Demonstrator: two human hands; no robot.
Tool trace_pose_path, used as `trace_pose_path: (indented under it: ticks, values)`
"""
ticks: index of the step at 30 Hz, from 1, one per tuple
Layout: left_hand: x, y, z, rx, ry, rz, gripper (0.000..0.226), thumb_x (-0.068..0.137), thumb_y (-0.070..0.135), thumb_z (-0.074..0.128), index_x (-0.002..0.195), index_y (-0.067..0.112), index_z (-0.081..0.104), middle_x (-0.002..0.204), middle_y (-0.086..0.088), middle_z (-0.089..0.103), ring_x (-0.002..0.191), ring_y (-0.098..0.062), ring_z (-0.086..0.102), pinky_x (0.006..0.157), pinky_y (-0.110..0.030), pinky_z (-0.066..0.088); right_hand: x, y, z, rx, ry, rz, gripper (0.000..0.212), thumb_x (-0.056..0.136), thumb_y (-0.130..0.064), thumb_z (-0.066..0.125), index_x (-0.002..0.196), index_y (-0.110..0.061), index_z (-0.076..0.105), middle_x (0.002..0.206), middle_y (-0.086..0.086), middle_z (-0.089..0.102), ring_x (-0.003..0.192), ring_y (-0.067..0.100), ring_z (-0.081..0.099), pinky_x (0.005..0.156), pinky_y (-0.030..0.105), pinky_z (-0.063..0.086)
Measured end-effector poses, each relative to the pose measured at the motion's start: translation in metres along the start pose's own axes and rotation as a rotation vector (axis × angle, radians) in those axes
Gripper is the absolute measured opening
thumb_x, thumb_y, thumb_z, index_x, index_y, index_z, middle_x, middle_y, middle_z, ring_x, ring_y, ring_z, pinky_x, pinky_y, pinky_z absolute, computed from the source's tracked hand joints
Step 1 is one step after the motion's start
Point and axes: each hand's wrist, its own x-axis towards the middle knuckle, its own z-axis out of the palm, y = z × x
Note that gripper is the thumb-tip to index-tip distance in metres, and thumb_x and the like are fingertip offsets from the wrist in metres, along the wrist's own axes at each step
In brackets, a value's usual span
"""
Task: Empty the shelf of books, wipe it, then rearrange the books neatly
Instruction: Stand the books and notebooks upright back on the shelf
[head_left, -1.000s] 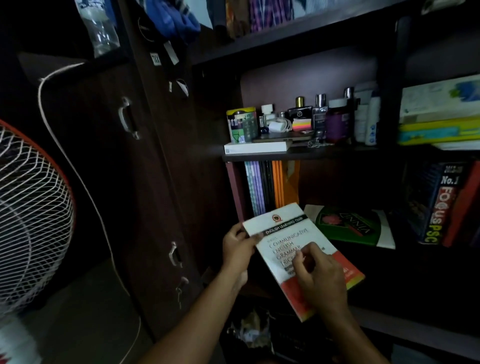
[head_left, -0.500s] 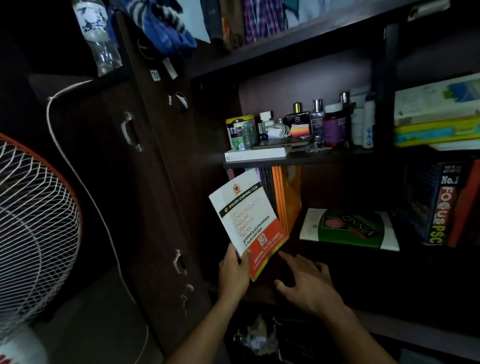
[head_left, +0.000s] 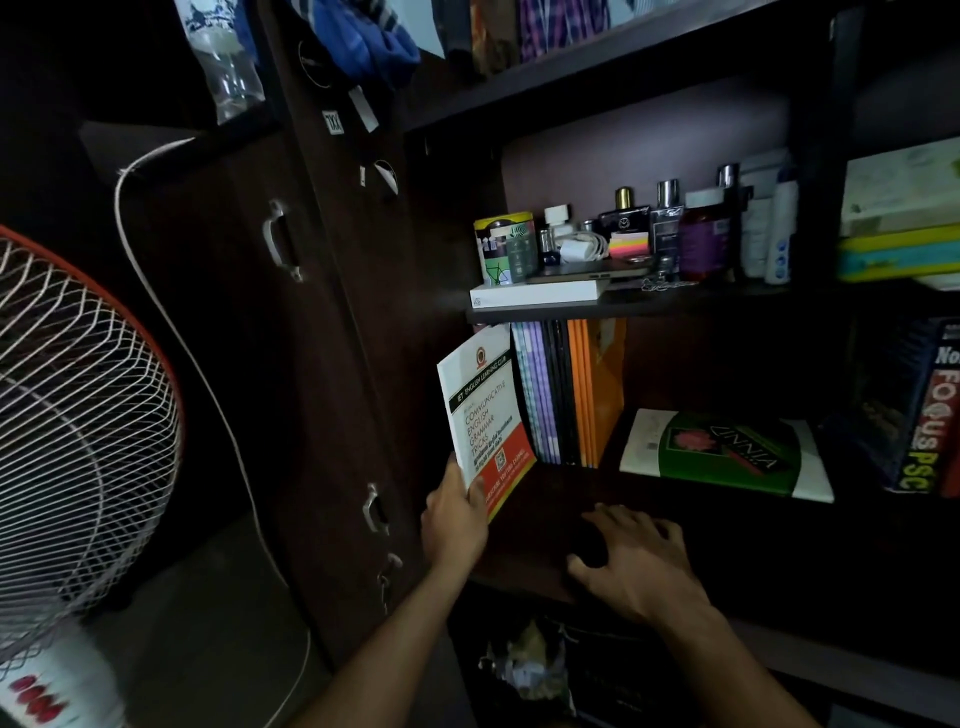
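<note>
Shelving (head_left: 675, 304) fills our view, dark wood, with a closed cupboard door (head_left: 249, 364) at nine o'clock. Farther out at nine o'clock we see a pedestal fan (head_left: 78, 441) with a red-rimmed wire guard. Up at one o'clock sits a crowd of bottles and jars (head_left: 675, 239), plus a white box (head_left: 537, 299) lying flat at the shelf edge. At three o'clock we catch a thick book with a "FOCUS PSC" spine (head_left: 919, 431), standing upright in the neighbouring compartment.

Down in the middle compartment, a green and white book (head_left: 727, 452) lies flat on the shelf board at about four o'clock from centre. Just left of it, a row of thin notebooks (head_left: 561, 395), purple, black and orange, stands upright against the compartment's left side.

Now the action: we have the white and red grammar book (head_left: 483, 415) held upright at the left end of that row, its cover facing us, right beside the purple spines. Our left hand (head_left: 454, 519) grips its lower corner, thumb across the cover. Our right hand (head_left: 634, 561) grasps nothing, fingers spread and relaxed, palm down over the bare shelf board at six o'clock.
</note>
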Motion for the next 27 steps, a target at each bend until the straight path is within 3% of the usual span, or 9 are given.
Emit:
trace_pose_path:
  ticks: [5, 16, 21, 23, 25, 27]
  values:
    - [0.018, 0.017, 0.007, -0.023, 0.01, -0.051, 0.049, 0.106, 0.034, 0.047, 0.154, 0.031, 0.035, 0.134, -0.008, 0.058, 0.125, -0.032, 0.055, 0.098, -0.043, 0.047, 0.0, 0.0, -0.001, -0.008, -0.001, 0.006, 0.073, 0.088, -0.072, 0.04, 0.152, -0.038, 0.034, 0.163, -0.011, 0.026, 0.149, 0.013, 0.022, 0.116, 0.042, 0.016]
    - [0.07, 0.038, 0.046, -0.076, -0.109, -0.061, 0.047, 0.106, 0.038, 0.045, 0.148, 0.019, 0.036, 0.137, -0.013, 0.055, 0.123, -0.033, 0.058, 0.101, -0.05, 0.052, 0.008, -0.002, 0.004, -0.046, 0.021, -0.009, 0.077, 0.082, -0.075, 0.033, 0.148, -0.037, 0.033, 0.155, -0.012, 0.034, 0.14, 0.016, 0.033, 0.113, 0.042, 0.022]
    - [0.068, 0.031, 0.068, -0.1, 0.063, 0.069, 0.043, 0.102, 0.046, 0.051, 0.136, 0.024, 0.038, 0.133, -0.002, 0.058, 0.117, -0.024, 0.062, 0.088, -0.051, 0.057, 0.022, -0.002, -0.002, -0.11, 0.056, -0.031, 0.06, 0.085, -0.071, 0.038, 0.134, -0.037, 0.044, 0.134, -0.014, 0.044, 0.126, 0.016, 0.04, 0.103, 0.039, 0.03]
    - [0.067, 0.024, 0.071, -0.09, 0.188, 0.172, 0.039, 0.101, 0.04, 0.053, 0.135, 0.028, 0.038, 0.129, 0.007, 0.056, 0.112, -0.015, 0.062, 0.082, -0.045, 0.058, 0.035, 0.0, -0.005, -0.029, 0.099, -0.054, 0.039, 0.088, -0.062, 0.047, 0.119, -0.038, 0.05, 0.121, -0.015, 0.048, 0.12, 0.015, 0.044, 0.097, 0.036, 0.036]
    - [0.072, 0.022, 0.071, -0.091, 0.21, 0.222, 0.038, 0.102, 0.03, 0.054, 0.137, 0.03, 0.04, 0.127, 0.01, 0.053, 0.113, -0.01, 0.059, 0.084, -0.039, 0.058, 0.052, 0.004, -0.007, 0.236, 0.222, -0.04, 0.021, 0.09, -0.049, 0.059, 0.107, -0.039, 0.052, 0.11, -0.014, 0.054, 0.109, 0.013, 0.054, 0.088, 0.032, 0.045]
    - [0.079, 0.019, 0.076, -0.108, 0.179, 0.228, 0.036, 0.102, 0.025, 0.053, 0.136, 0.031, 0.044, 0.124, 0.011, 0.053, 0.112, -0.009, 0.06, 0.088, -0.036, 0.056, 0.078, 0.013, -0.007, 0.496, 0.411, -0.015, 0.033, 0.09, -0.041, 0.067, 0.119, -0.036, 0.05, 0.114, -0.011, 0.054, 0.107, 0.011, 0.056, 0.085, 0.031, 0.047]
